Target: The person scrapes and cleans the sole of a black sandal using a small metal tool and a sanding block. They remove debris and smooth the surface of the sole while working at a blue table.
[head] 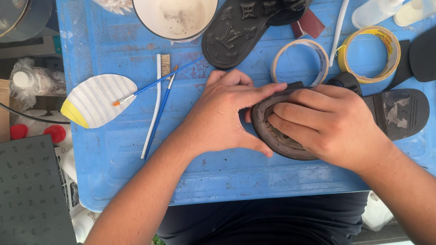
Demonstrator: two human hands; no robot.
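Fingers (293, 115) of the right hand (327, 125) lie flat and close together on the dark sandal (399, 113), pressing down on its rounded end; they cover it rather than wrap it. Left hand (223, 118) steadies the same end from the other side, thumb and forefinger (260, 94) pinched narrow along the upper rim. Both hands touch the sandal, so neither is nearer.

Sandal as landmark: it lies sole-flat on the blue table (120, 174), long axis running side to side, the held end toward the left hand and the free end, with a worn insole showing, pointing away past the right wrist.

Just above the sandal, two tape rolls: a pale one (279, 62) touching the left forefinger's side, a yellow one (391, 46) beside it. Farther above, a second black sandal (258, 9) lies on a slant, next to a white bowl (148, 4). Up and to the sandal's left, a white-handled brush (154, 109) and a thin blue brush (158, 82), well apart from the hands.

Below the sandal, the table's near edge is close, with little room. Open surface lies to the sandal's left, beneath the left forearm.
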